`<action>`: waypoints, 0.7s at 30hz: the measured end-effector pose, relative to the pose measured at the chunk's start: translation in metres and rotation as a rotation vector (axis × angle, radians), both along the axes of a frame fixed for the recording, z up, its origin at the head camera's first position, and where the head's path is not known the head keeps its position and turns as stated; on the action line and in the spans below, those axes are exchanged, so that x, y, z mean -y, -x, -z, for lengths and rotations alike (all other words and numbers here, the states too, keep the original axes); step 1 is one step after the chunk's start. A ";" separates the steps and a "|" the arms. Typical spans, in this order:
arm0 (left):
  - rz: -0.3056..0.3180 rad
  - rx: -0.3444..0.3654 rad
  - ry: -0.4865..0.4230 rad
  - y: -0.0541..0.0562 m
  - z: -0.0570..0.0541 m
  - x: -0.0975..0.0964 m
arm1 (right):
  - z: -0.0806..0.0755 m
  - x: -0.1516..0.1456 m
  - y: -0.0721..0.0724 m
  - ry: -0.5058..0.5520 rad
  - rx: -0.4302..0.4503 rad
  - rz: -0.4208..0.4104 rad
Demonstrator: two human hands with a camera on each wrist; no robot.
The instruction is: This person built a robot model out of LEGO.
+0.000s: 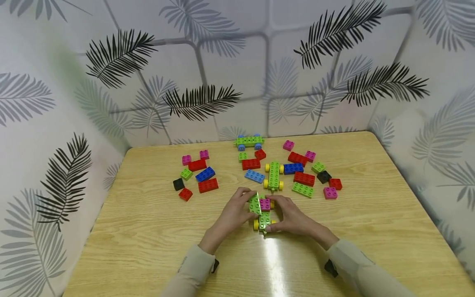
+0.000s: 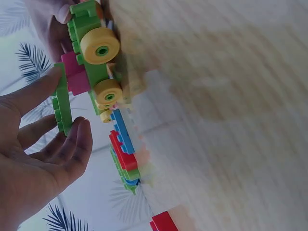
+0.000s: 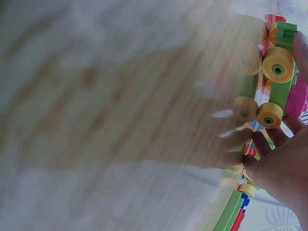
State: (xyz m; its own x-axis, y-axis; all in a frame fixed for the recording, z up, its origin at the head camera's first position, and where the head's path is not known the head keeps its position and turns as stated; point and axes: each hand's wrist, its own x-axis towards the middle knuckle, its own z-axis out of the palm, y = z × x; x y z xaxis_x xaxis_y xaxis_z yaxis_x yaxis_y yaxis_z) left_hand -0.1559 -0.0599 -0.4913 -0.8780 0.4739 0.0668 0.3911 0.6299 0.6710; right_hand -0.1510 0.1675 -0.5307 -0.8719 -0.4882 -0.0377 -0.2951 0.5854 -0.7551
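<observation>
Between thumb and fingers, my left hand (image 1: 234,211) pinches a thin light-green brick (image 1: 254,204), tilted on its edge. In the left wrist view this green brick (image 2: 62,103) stands beside a pink brick (image 2: 76,73), its top end close to it. The pink brick (image 1: 265,204) sits on the middle of a green wheeled base (image 1: 264,222) with yellow wheels. My right hand (image 1: 293,216) grips that base from the right, its thumb near the front end and its fingers at the far end. Its yellow wheels (image 3: 277,65) show at the table surface in the right wrist view.
Just beyond the hands stands another green base (image 1: 274,175) with yellow wheels. A green base (image 1: 249,141) with blue wheels is at the table's back edge. Several loose bricks lie left, including a red brick (image 1: 208,185), and right, including a pink brick (image 1: 330,192).
</observation>
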 end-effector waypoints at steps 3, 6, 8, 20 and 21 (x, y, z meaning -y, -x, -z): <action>0.006 -0.016 -0.002 0.001 -0.001 -0.002 | 0.001 0.000 0.000 0.001 -0.003 0.004; 0.006 -0.011 -0.010 0.001 -0.003 -0.001 | 0.001 0.000 0.000 -0.001 -0.001 0.001; 0.014 0.001 -0.017 0.002 -0.005 -0.002 | 0.000 0.000 0.000 -0.003 0.003 0.001; 0.071 0.027 0.016 0.004 -0.007 -0.014 | -0.001 0.000 0.000 0.005 0.021 -0.002; 0.072 0.025 0.018 0.005 -0.006 -0.014 | -0.001 0.000 0.000 0.004 0.021 0.000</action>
